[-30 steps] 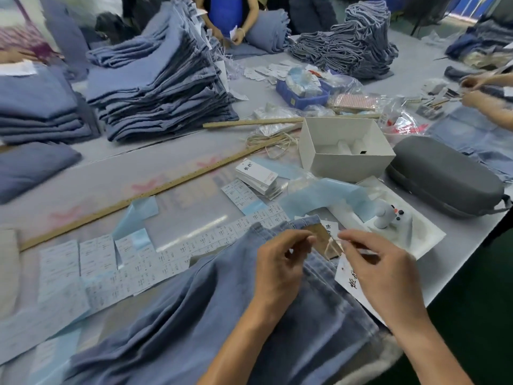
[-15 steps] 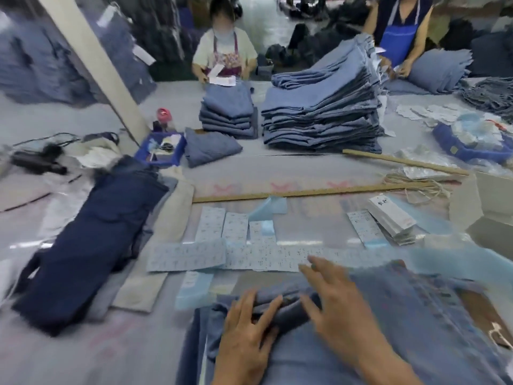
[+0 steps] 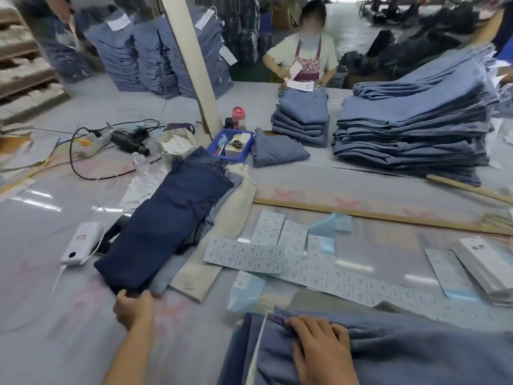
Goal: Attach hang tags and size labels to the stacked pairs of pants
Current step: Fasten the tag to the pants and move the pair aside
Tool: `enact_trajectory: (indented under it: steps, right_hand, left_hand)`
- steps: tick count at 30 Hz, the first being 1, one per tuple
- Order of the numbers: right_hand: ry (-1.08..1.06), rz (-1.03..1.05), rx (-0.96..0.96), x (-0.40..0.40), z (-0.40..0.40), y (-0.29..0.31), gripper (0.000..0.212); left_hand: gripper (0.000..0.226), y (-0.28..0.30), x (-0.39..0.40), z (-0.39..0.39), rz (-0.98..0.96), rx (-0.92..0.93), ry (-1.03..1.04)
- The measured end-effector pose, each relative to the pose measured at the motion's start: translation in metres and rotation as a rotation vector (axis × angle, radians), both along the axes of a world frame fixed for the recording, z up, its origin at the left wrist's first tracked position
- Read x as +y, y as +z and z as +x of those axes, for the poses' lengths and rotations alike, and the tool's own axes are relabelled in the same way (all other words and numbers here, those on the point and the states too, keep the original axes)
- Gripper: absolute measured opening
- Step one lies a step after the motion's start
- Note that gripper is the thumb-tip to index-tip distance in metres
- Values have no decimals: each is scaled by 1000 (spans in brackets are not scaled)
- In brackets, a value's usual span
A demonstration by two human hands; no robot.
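Nearest, the right hand (image 3: 323, 350) lies flat, fingers spread, on the folded light-blue denim pants (image 3: 388, 354) it was tagging 1 second ago. The left hand (image 3: 133, 308) has left that pair and now curls at the near end of the dark navy folded pants (image 3: 166, 229); whether it grips is unclear. Likely 1 pair is finished. Beyond lie white size-label sheets (image 3: 249, 254).

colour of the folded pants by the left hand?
Dark navy pants, clearest in head view.
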State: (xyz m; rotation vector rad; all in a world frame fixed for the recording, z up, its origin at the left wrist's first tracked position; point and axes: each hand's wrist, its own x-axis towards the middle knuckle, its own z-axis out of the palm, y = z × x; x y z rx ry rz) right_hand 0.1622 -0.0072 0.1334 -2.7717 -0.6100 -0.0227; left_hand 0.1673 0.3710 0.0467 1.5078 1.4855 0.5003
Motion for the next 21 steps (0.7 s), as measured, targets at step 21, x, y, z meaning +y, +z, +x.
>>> enact_trajectory:
  steps: [21]
  right_hand:
    - [-14,-161,-232,19,3,-30,40]
  left_hand:
    - [81,26,111,59,-405,-280,194]
